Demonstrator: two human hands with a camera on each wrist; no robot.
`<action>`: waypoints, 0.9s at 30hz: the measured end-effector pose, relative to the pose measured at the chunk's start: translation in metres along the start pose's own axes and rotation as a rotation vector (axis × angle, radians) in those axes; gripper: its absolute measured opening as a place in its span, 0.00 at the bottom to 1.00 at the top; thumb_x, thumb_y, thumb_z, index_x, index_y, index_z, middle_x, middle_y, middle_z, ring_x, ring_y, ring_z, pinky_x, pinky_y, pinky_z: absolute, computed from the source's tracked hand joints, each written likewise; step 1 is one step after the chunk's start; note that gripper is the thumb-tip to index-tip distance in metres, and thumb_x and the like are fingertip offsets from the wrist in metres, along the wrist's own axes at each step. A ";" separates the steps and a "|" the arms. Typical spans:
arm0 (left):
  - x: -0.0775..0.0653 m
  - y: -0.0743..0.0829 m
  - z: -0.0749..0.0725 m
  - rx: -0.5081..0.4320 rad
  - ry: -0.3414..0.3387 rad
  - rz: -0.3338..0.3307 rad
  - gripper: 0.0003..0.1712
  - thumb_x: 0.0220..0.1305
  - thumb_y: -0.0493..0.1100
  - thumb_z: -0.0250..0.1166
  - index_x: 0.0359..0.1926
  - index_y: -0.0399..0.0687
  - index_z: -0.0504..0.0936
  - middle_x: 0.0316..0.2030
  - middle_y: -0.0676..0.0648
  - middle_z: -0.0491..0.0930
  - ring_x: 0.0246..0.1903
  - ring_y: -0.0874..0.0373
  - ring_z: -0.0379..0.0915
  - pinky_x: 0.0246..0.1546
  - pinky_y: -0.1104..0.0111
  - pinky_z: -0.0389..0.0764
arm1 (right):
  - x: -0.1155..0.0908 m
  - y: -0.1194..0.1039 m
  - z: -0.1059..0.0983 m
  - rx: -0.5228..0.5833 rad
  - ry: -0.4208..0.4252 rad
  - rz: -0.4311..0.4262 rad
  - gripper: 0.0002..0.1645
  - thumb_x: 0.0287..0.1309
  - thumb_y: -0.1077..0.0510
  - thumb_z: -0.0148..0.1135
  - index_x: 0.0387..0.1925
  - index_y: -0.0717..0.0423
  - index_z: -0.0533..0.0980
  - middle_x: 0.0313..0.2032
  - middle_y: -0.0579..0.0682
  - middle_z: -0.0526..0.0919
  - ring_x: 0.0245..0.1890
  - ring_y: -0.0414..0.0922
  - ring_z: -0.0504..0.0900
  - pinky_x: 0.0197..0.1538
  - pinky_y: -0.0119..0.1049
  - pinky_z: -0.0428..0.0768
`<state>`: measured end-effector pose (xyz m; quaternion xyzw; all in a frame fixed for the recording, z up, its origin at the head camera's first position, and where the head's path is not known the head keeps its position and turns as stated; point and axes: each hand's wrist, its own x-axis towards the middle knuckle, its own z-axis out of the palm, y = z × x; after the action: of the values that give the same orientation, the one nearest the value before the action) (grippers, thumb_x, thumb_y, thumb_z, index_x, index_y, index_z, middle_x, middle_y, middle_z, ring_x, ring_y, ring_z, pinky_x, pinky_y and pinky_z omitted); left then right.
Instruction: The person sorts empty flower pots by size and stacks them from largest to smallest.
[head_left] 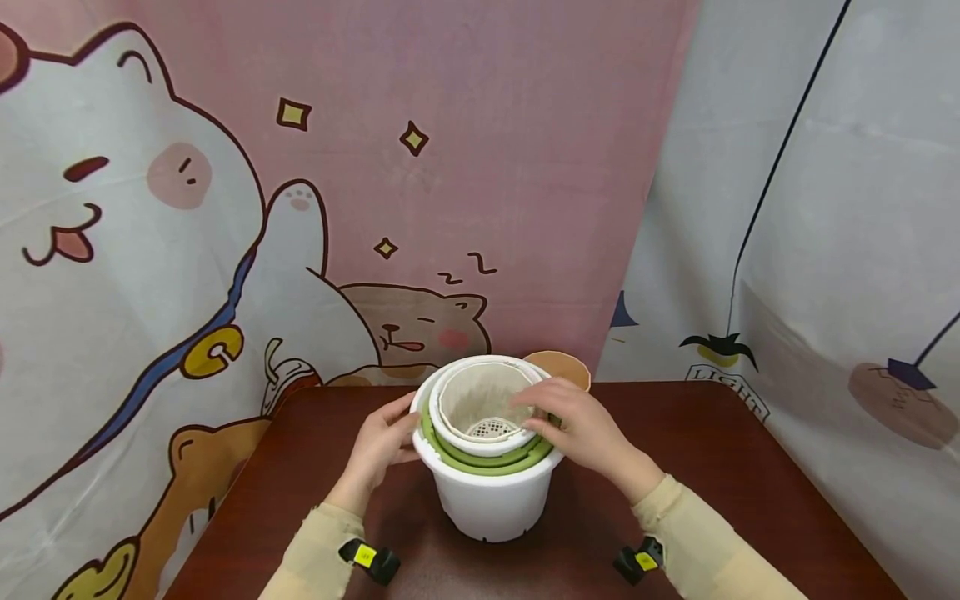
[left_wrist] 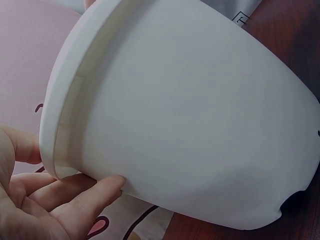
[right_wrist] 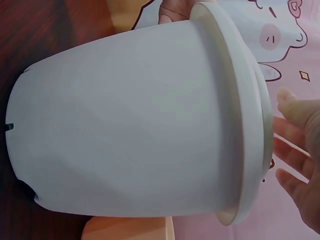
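Note:
A large white flowerpot stands upright on the table, with a green pot nested inside it. Innermost sits a smaller white pot, whose bottom has a grid of holes. My left hand holds the large pot's rim at the left; in the left wrist view, fingers reach under that rim against the wall. Over the right side of the innermost pot is my right hand, its fingers loosely bent. In the right wrist view the fingertips meet the edge of the nested pots, partly hidden, and the thumb stands apart.
An orange-brown pot is behind the nested pots on the right, partly hidden. Everything stands on a dark reddish-brown table. A printed cloth with cartoon animals hangs behind the table's back edge.

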<state>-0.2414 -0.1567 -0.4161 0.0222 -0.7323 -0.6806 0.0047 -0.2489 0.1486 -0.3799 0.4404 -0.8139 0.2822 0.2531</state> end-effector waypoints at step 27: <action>0.000 0.001 0.001 0.001 0.007 -0.012 0.26 0.70 0.38 0.59 0.68 0.43 0.73 0.52 0.37 0.79 0.34 0.51 0.84 0.31 0.56 0.87 | -0.038 0.026 -0.010 -0.056 0.254 0.250 0.24 0.50 0.65 0.75 0.51 0.58 0.80 0.48 0.51 0.83 0.52 0.52 0.77 0.54 0.51 0.75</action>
<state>-0.2412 -0.1561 -0.4153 0.0290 -0.7326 -0.6800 0.0032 -0.2514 0.1887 -0.4043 0.2893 -0.8314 0.3419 0.3291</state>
